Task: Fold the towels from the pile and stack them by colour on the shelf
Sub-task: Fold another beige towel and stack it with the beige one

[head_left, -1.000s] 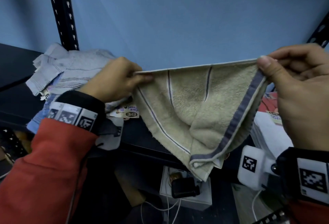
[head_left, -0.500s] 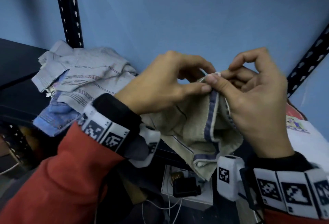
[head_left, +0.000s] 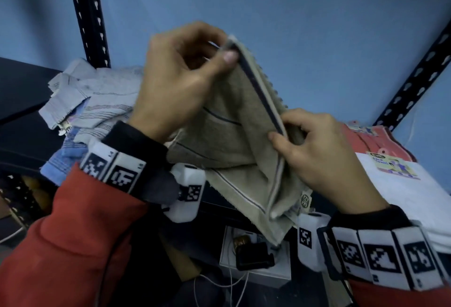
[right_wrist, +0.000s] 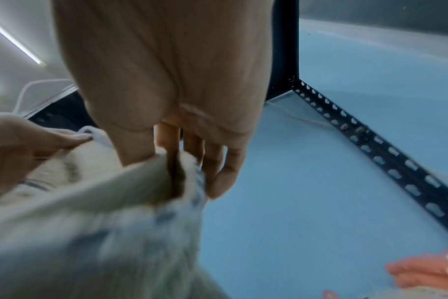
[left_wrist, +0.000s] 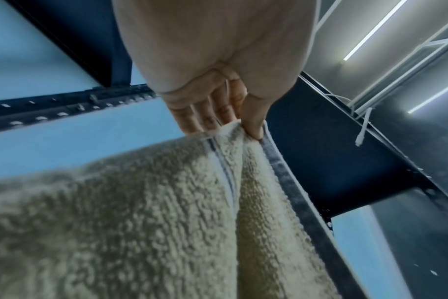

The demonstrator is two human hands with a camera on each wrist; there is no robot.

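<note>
We find a beige towel (head_left: 234, 150) held in the air in front of the shelf (head_left: 22, 136), folded in half, with its dark-banded edges brought together along the right side. Our left hand (head_left: 175, 82) pinches the upper end of that edge between thumb and fingers; the left wrist view confirms the thumb (left_wrist: 253, 119) pressed onto the terry cloth beside the dark band, the grip clamped on the towel. Our right hand (head_left: 324, 157) pinches the same edge lower down, thumb on the near face and fingers curled behind, so that grip is likewise clamped on the towel. The right wrist view shows this contact, though the cloth there is blurred. The towel's lower corner hangs free below the shelf's front edge, and a small tag (head_left: 305, 200) shows near the right wrist.

On the shelf to the left lies the pile (head_left: 92, 101) of unfolded towels, grey striped cloth over a blue one, against the black perforated upright (head_left: 87, 13). On the right of the shelf we note a folded white towel (head_left: 402, 197) bearing a printed label, and behind it a stack of folded red towels (head_left: 371, 140). A second perforated upright (head_left: 415, 79) stands at the right rear, before a blue wall (head_left: 292, 26). Below the shelf, a white box (head_left: 256, 258) with cables is partly visible.
</note>
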